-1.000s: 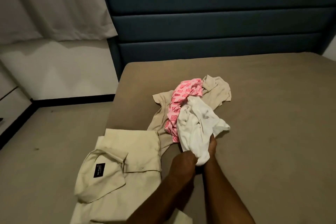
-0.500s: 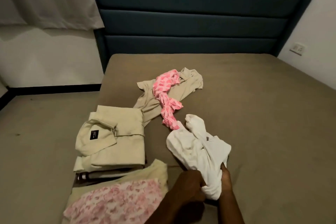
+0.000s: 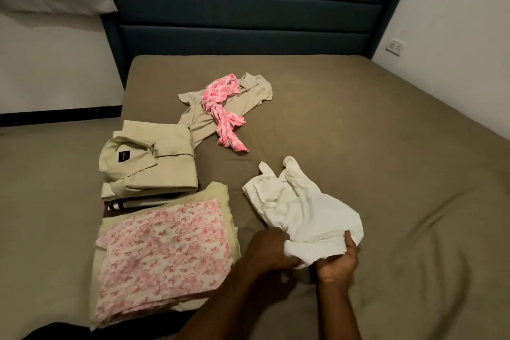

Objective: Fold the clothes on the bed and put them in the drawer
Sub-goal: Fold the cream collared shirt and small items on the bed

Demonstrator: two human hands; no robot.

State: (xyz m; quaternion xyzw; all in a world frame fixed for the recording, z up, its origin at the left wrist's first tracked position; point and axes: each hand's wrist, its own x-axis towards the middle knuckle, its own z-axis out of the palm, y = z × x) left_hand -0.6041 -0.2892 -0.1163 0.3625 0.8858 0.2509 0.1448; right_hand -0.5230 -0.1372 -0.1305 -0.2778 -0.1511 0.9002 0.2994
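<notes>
Head view: you're gripping the white garment (image 3: 300, 210) with both left hand (image 3: 269, 250) and right hand (image 3: 338, 261), right of the folded stack (image 3: 162, 251); next, spread it flat.

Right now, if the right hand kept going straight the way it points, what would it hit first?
The right hand already grips the white garment; going up the bed, it likely meets only that, then bare sheet.
</notes>
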